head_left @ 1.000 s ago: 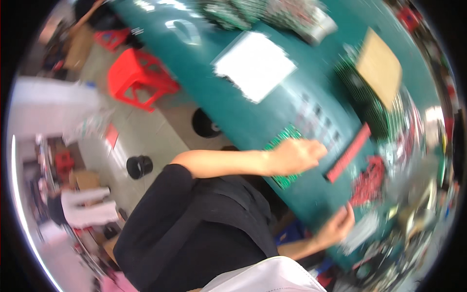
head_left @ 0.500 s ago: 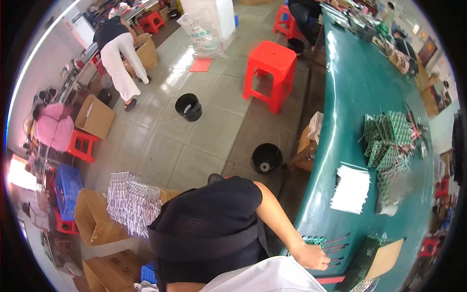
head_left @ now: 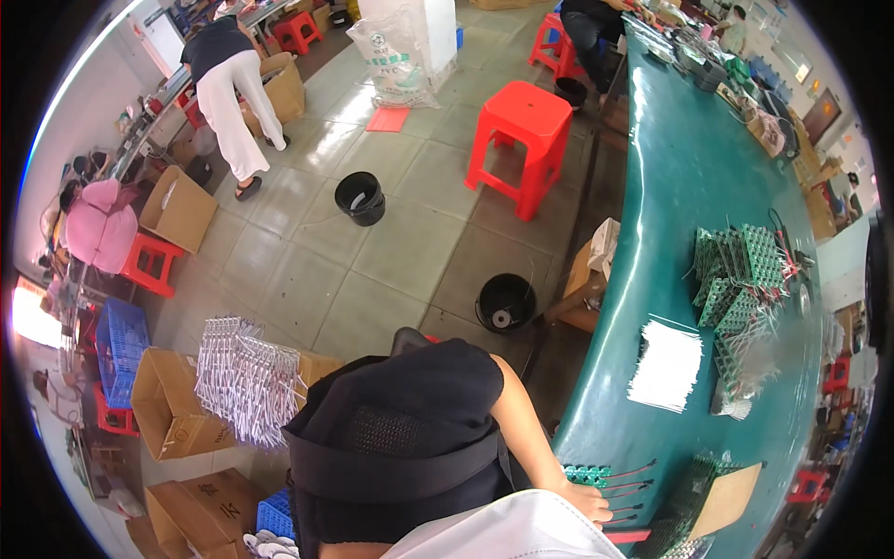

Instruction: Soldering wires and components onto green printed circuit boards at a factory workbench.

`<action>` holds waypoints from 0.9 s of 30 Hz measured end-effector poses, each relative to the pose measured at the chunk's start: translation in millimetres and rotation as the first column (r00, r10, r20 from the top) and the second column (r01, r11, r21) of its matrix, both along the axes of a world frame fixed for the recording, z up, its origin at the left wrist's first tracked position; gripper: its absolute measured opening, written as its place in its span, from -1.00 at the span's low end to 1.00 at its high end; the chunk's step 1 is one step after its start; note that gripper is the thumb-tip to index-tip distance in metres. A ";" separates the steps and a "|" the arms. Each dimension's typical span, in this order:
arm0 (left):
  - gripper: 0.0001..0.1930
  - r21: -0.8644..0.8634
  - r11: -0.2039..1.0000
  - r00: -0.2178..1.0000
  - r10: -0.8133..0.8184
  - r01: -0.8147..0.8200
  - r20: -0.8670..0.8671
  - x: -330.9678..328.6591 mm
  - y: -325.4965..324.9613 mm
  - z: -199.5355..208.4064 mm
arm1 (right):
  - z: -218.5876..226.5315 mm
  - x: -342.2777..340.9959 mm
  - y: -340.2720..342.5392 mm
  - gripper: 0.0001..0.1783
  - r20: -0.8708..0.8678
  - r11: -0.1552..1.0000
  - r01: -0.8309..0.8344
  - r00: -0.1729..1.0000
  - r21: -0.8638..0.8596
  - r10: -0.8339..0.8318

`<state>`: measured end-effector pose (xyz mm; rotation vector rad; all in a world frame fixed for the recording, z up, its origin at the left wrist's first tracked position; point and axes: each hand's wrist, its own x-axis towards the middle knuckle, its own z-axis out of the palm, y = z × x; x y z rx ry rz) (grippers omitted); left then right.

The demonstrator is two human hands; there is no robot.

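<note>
My left hand (head_left: 587,503) lies at the near edge of the green table (head_left: 643,233), with the forearm coming down from a black sleeve. Its fingers are bent and pressed together over a short row of small green circuit boards (head_left: 585,472). Thin dark red wires (head_left: 635,484) run from these boards to the right. What the fingertips hold is hidden. Just below the hand a flat red strip (head_left: 629,536) rests on the table. Right of it stand green perforated boards (head_left: 684,498) with a brown card (head_left: 724,501) against them. My right hand does not show.
A bundle of white strips (head_left: 665,366) and a pile of green boards with wires (head_left: 745,261) lie farther along the table. Black buckets (head_left: 506,303) and a red stool (head_left: 526,116) stand on the floor. Cardboard boxes (head_left: 182,419) are at left; a person (head_left: 233,93) bends over behind.
The view has shifted slightly, so the table and boxes sit a little differently in the picture. My left hand stays by the small boards, its fingers still bent.
</note>
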<state>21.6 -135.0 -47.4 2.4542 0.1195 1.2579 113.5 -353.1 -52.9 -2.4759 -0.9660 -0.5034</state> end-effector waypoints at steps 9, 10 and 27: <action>-0.78 0.030 1.000 1.000 0.001 -0.002 0.022 -7.4 -9.1 0.8 | 0.1 3.2 -7.3 -0.77 -0.063 0.994 -0.072 0.996 -0.080 0.068; -0.78 0.029 1.000 1.000 0.000 -0.001 0.022 -7.3 -10.0 0.5 | 0.2 3.6 -8.9 -0.77 -0.070 0.993 -0.081 0.995 -0.088 0.074; -0.88 -0.381 0.870 0.927 -0.367 0.313 -0.076 -66.0 39.9 57.5 | 44.3 -13.8 -152.5 -0.82 0.045 0.780 0.486 0.858 -0.393 -0.512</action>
